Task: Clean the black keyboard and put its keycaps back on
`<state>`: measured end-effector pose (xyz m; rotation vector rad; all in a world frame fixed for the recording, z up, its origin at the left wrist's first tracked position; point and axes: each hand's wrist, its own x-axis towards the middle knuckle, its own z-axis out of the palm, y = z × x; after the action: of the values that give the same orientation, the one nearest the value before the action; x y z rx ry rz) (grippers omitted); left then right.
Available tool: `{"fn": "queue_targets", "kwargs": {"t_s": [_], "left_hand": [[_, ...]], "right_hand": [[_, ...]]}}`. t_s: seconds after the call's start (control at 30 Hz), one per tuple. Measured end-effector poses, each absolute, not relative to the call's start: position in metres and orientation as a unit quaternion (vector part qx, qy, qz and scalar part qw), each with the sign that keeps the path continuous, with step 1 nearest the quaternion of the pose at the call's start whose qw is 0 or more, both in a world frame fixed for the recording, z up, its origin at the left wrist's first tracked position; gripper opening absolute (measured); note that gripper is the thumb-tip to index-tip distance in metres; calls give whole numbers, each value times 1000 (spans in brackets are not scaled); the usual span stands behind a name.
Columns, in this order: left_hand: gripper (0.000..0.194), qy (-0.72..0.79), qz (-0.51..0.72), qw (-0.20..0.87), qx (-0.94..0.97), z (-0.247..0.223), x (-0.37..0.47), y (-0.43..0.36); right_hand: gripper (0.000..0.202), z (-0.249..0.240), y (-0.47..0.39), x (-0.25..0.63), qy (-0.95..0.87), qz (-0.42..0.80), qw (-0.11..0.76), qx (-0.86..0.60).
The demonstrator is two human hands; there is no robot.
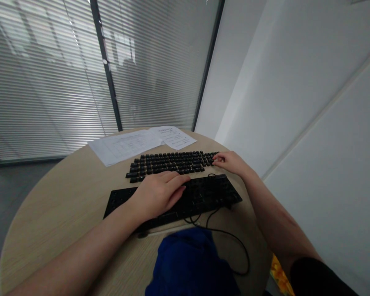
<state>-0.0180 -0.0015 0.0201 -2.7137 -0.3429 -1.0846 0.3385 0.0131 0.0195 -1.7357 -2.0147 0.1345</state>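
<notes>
Presently, left hand (160, 192) loosely extended, palm down on black rectangular keyboard body (208, 191); right hand (231, 162) curled at small black square keycaps (185, 161), grip indeterminable.

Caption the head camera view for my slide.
Left hand on a black rectangular keyboard, right hand at rows of separate black keycaps on a rounded, pale wood-grain table.

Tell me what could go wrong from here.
The right hand, at the end of the rows of loose keycaps, might knock some out of line. The keyboard, under the left hand, could slide forward into the nearest row. The cable, looped beside the blue cloth, might snag and tug the keyboard.
</notes>
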Motion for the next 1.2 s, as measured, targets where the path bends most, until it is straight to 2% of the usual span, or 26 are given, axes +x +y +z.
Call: {"fn": "queue_targets", "kwargs": {"t_s": [0.23, 0.6, 0.83, 1.2], "left_hand": [[22, -108, -328, 43, -938, 18, -20, 8], [21, -106, -279, -23, -954, 14, -16, 7], [22, -117, -279, -32, -953, 13, -18, 11], [22, -123, -278, -31, -952, 15, -18, 10]], "right_hand": [[22, -31, 39, 359, -718, 93, 195, -662], [27, -35, 45, 353, -719, 95, 121, -678], [20, -37, 39, 353, -721, 92, 181, -662], [9, -38, 41, 343, -728, 59, 183, -658]]}}
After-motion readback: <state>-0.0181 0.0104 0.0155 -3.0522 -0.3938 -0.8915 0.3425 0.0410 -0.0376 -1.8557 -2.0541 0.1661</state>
